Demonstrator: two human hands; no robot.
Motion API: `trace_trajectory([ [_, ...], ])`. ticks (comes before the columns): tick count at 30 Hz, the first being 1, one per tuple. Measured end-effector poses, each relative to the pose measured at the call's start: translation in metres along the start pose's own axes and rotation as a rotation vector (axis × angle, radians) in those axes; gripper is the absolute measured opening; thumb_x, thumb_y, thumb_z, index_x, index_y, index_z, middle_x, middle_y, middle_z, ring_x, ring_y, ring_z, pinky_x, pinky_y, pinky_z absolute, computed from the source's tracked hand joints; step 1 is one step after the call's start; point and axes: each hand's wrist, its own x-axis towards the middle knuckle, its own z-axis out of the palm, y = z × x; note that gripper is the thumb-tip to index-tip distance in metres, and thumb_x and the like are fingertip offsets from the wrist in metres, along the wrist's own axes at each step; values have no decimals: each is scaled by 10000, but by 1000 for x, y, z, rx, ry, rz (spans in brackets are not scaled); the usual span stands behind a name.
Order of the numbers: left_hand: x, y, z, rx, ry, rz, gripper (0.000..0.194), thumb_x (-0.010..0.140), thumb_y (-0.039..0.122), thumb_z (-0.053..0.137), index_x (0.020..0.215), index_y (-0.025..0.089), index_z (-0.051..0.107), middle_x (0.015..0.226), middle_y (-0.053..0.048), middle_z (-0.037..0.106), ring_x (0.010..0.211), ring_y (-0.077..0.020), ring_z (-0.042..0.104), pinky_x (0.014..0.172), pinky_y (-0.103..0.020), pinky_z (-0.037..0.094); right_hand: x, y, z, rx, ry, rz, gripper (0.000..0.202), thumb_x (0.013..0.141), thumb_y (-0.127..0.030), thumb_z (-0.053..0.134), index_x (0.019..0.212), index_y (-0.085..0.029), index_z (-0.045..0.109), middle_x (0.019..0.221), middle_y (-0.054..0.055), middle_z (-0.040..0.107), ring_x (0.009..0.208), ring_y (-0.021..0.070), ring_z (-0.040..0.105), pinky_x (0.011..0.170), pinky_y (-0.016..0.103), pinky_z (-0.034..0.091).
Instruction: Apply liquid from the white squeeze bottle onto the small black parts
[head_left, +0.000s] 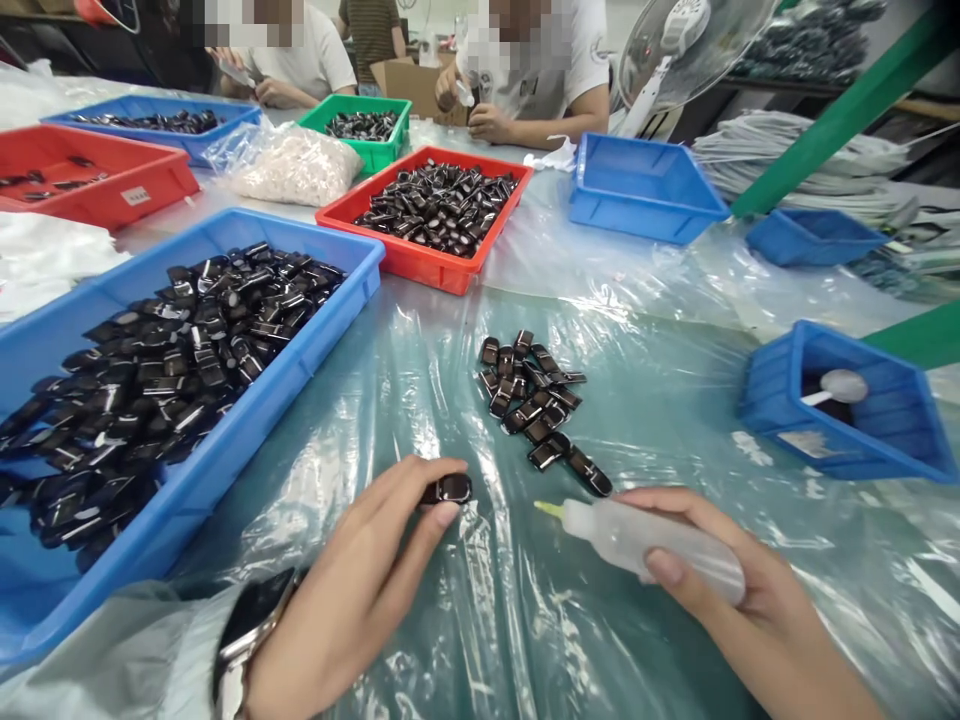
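Between the thumb and fingers of my left hand is a small black glossy part, held low over the plastic-covered table. My right hand grips a translucent white squeeze bottle, lying nearly level, its yellowish nozzle pointing left toward the black part but apart from it. Just beyond my hands lies a loose pile of similar black parts. To the left, a large blue tray holds many more of them.
Farther back stand a red tray of black parts, a green tray, a plastic bag and a blue bin. At right, a blue box holds a spoon. Two people sit opposite, working with their hands.
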Motion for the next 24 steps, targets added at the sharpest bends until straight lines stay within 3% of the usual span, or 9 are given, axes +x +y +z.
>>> trace_trajectory([
  [2, 0, 1, 0, -4, 16, -32, 223, 993, 318, 350, 1202, 313, 426, 1176, -14, 547, 1104, -196, 532, 928, -363, 473, 4, 4, -1, -28, 56, -49, 207, 795, -437, 577, 964, -349, 659, 891, -12, 732, 591, 165, 671, 411, 203, 504],
  [4, -1, 2, 0, -3, 21, -38, 218, 994, 324, 342, 1191, 306, 432, 1180, -17, 553, 1104, -197, 538, 930, -360, 479, 9, 8, -1, 12, 130, -51, 283, 776, -424, 600, 1033, -316, 648, 1009, 22, 732, 773, 213, 712, 572, 253, 587],
  [8, -1, 0, 0, -4, 28, 26, 219, 993, 304, 338, 1179, 268, 449, 1146, -43, 578, 1053, -207, 572, 884, -367, 513, 22, 17, 0, 163, 255, -13, 284, 746, -400, 656, 987, -258, 608, 1116, 83, 703, 1050, 266, 641, 896, 386, 522],
  [12, 0, -3, 1, 4, 37, 91, 223, 990, 281, 350, 1186, 244, 451, 1138, -67, 586, 1051, -225, 577, 870, -398, 524, 31, 29, 2, 175, 292, -53, 280, 743, -371, 683, 969, -242, 579, 1091, 108, 689, 1035, 291, 632, 914, 479, 474],
  [15, 1, -4, 2, 4, 45, 111, 222, 991, 264, 354, 1191, 242, 449, 1127, -67, 588, 1039, -220, 584, 856, -392, 533, 23, 28, 3, 151, 507, -182, 430, 714, -326, 714, 1084, -274, 500, 1043, 59, 607, 936, 249, 606, 880, 477, 448],
  [17, 1, -4, 3, -2, 46, 126, 220, 992, 256, 358, 1190, 235, 451, 1117, -67, 587, 1033, -216, 585, 852, -383, 532, 12, 19, 6, 115, 652, -282, 379, 727, -265, 707, 1054, -281, 516, 954, 25, 549, 835, 215, 563, 830, 427, 439],
  [19, 1, -3, 4, -12, 41, 137, 215, 992, 248, 366, 1186, 233, 457, 1113, -62, 585, 1033, -212, 580, 861, -378, 524, -1, 6, 14, 36, 584, -338, 206, 780, -198, 654, 964, -263, 588, 861, 20, 557, 764, 204, 550, 739, 372, 450],
  [22, 1, -3, 5, -33, 23, 161, 233, 994, 240, 368, 1212, 247, 450, 1108, -50, 580, 1032, -205, 568, 869, -382, 513, -11, -12, 38, -196, 100, -416, 259, 873, -143, 542, 1110, -233, 594, 915, 60, 606, 791, 209, 591, 642, 328, 481],
  [24, 1, -3, 6, -44, 14, 180, 252, 997, 231, 366, 1236, 260, 439, 1106, -42, 571, 1033, -199, 558, 875, -386, 505, -10, -19, 55, -286, -44, -502, 278, 906, -144, 494, 1174, -175, 565, 925, 92, 600, 799, 224, 596, 640, 354, 495],
])
